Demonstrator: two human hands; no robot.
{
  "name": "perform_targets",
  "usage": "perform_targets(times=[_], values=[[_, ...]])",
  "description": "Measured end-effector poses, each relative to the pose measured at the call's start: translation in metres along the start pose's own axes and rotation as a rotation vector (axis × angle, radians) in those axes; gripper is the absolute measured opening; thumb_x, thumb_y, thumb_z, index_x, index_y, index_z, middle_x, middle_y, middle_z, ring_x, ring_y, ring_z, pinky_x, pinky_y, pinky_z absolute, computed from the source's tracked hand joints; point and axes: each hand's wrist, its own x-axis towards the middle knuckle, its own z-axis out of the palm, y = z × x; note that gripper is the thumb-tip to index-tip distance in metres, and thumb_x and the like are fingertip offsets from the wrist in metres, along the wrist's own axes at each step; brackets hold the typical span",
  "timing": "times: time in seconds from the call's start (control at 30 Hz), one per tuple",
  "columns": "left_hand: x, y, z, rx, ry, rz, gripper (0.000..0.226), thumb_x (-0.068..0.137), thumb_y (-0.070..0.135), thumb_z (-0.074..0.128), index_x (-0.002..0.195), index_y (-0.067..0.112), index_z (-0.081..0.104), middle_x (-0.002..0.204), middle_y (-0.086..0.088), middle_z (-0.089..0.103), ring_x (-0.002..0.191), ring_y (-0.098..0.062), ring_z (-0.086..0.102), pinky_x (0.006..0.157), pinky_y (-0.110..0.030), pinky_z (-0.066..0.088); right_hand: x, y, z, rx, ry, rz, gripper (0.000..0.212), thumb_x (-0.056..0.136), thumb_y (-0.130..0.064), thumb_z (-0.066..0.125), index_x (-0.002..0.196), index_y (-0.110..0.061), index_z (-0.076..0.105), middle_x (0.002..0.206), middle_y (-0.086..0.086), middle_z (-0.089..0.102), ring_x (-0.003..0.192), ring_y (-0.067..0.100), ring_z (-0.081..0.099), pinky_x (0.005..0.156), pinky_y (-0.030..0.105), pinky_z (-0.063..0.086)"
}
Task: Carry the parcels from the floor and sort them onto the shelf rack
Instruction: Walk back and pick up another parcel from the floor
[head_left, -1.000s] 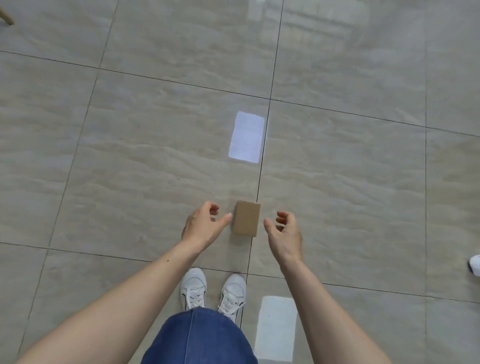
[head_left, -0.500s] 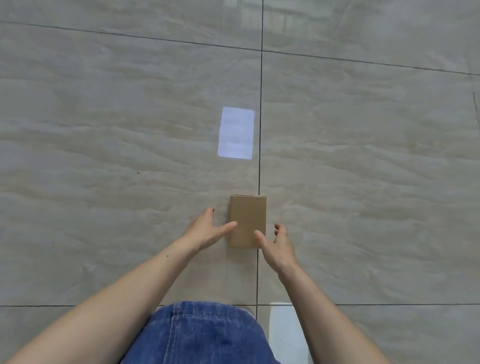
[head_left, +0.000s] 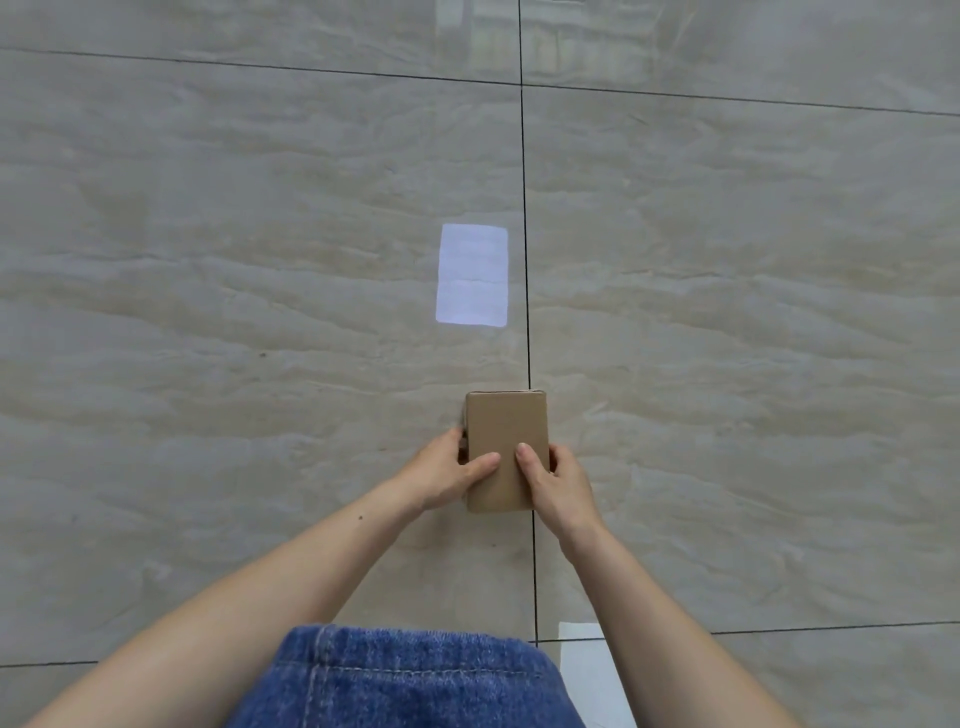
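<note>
A small brown cardboard parcel (head_left: 506, 426) lies over a tile joint on the floor, directly in front of me. My left hand (head_left: 444, 470) grips its left edge, thumb laid across the top face. My right hand (head_left: 558, 480) grips its right edge, thumb on top as well. Whether the parcel still touches the floor cannot be told. The shelf rack is out of view.
Glossy beige floor tiles (head_left: 208, 312) with dark joints fill the view. A bright rectangular light reflection (head_left: 472, 275) lies just beyond the parcel, and another (head_left: 592, 670) sits near my blue denim clothing (head_left: 405, 680) at the bottom edge.
Both hands moved from open beside the parcel to closed on its two sides. The view dropped lower and closer; my shoes went out of sight.
</note>
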Motion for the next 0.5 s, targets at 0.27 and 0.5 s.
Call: perform_targets(times=[0.27,0.5], values=[[-0.034,0.025,-0.014,-0.013,0.041,-0.009,0.07,0.076,0.055,0.066,0.135,0.02,0.054,0.128,-0.002,0.068,0.113,-0.022,0.066,0.102,-0.041,0.05,-0.031,-0.033,-0.013,0.021,-0.001,-0.03,0.035,0.095,-0.033,0.059,0.119,-0.008,0.06,0.106,0.003,0.067,0.094,0.016,0.064,0.074,0.024,0.049],[-0.125,0.081,-0.049,-0.039,0.114,-0.03,0.078,0.089,0.037,0.07,0.152,0.017,0.03,0.134,-0.008,0.063,0.12,-0.025,0.061,0.103,-0.037,0.048,-0.11,-0.099,-0.04,0.079,-0.048,-0.05,0.038,0.094,-0.032,0.062,0.124,-0.009,0.058,0.115,0.006,0.067,0.104,0.02,0.066,0.088,0.035,0.054]])
